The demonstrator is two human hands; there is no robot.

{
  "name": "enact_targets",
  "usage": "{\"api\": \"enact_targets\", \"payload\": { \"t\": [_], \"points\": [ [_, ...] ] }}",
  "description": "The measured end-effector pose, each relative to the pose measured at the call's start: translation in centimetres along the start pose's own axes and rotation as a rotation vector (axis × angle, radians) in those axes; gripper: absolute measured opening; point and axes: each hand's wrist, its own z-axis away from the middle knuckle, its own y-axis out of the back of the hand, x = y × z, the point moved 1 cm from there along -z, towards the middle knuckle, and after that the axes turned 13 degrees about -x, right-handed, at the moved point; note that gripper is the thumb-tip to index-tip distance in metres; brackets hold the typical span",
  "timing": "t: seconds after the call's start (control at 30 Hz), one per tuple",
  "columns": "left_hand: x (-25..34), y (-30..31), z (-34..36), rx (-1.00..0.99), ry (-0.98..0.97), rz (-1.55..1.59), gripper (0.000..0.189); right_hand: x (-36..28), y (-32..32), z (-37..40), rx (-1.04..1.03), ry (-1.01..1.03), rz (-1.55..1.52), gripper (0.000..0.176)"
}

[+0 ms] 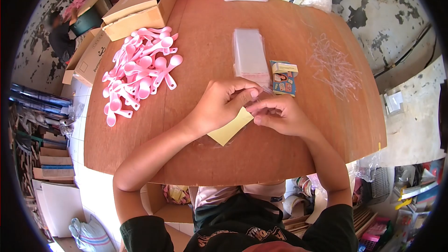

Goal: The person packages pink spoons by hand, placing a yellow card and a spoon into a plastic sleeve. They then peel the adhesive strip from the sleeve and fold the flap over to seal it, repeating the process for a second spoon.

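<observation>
Working at centre frame, over a yellow card slanting lengthwise from lower left to upper right; apparently pinching clear plastic with the nearer left hand; half-curling the right hand beside the card's upper end, any hold impossible to tell.

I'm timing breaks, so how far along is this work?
Some looks done: clear strips are heaped at right, and pink-and-yellow items lie in the box below. In hand: a yellow card between left hand and right hand, apparently with clear plastic. Left, probably: loose pink spoons, stacked clear bags. I can't tell the total.
</observation>
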Motion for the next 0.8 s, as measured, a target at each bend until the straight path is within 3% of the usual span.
{"api": "enact_targets", "payload": {
  "t": [0.07, 0.5, 0.6, 0.67, 0.73, 0.8],
  "points": [
    [0.1, 0.0, 0.0, 0.009, -0.054, -0.038, 0.017, -0.2, -0.1, -0.1, 0.028, 0.104, 0.046, 0.022],
    [0.8, -0.6, 0.1, -0.034, -0.154, -0.021, 0.014, -0.7, -0.3, -0.1, -0.071, 0.201, 0.244, 0.017],
    [0.3, -0.2, 0.2, -0.125, -0.057, 0.016, 0.023, -0.6, -0.3, -0.3, -0.047, 0.239, 0.347, 0.018],
    [0.3, -0.2, 0.2, -0.12, -0.143, -0.108, 0.037, -0.5, -0.6, -0.5, 0.115, 0.272, 0.22, 0.018],
    [-0.5, -0.3, 0.2, -0.158, -0.129, -0.113, 0.04, 0.4, 0.1, -0.3, 0.09, 0.241, 0.274, 0.017],
    [-1.4, -0.4, 0.3, -0.228, -0.1, -0.121, 0.045, 0.5, 0.2, -0.2, 0.19, 0.211, 0.089, 0.015]
  ]
}}
